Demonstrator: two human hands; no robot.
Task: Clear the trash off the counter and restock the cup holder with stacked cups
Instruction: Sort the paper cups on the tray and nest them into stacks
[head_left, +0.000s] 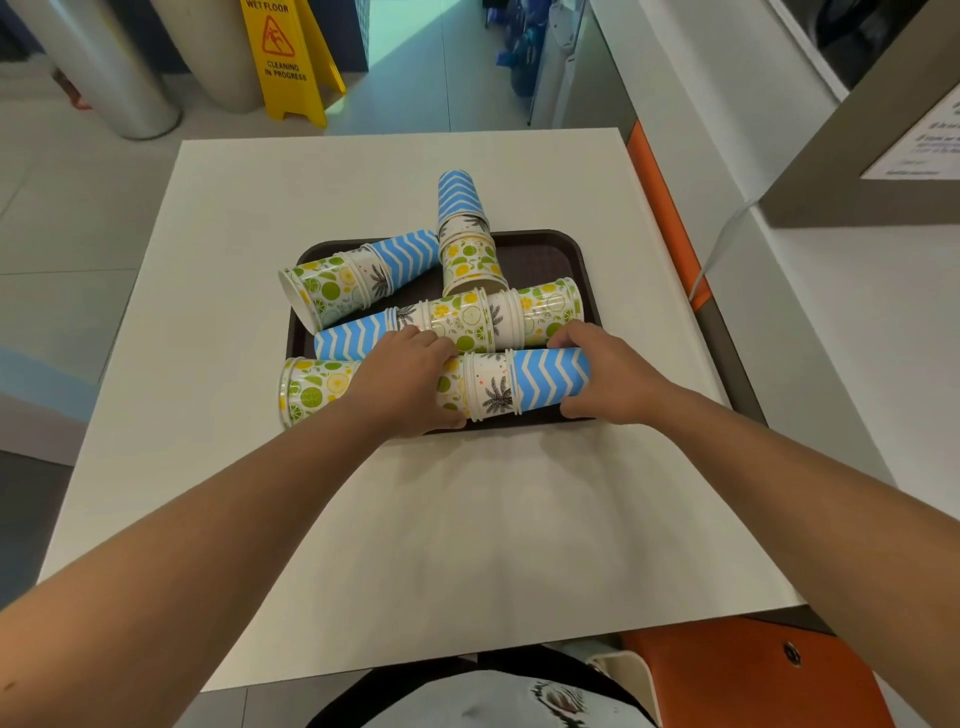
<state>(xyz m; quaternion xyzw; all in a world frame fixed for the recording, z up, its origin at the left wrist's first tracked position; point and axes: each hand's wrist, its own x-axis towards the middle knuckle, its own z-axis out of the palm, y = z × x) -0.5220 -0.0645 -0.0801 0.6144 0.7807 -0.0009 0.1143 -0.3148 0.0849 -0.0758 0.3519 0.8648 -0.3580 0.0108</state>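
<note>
A dark brown tray (540, 254) sits on a white table (467, 519) and holds several stacks of patterned paper cups lying on their sides. The nearest cup stack (493, 384) lies along the tray's front edge, with citrus, palm and blue zigzag prints. My left hand (410, 384) wraps over its middle-left part. My right hand (608, 379) grips its blue zigzag end on the right. Behind it lies a second stack (467, 322), then a slanted stack (358, 280) at the left and another stack (465, 234) pointing away over the tray's far edge.
A yellow wet-floor sign (285, 57) and two grey pillars (114, 67) stand on the floor beyond the table. A white counter (857, 312) runs along the right. An orange chair seat (743, 670) is at the lower right, beside the table's near edge.
</note>
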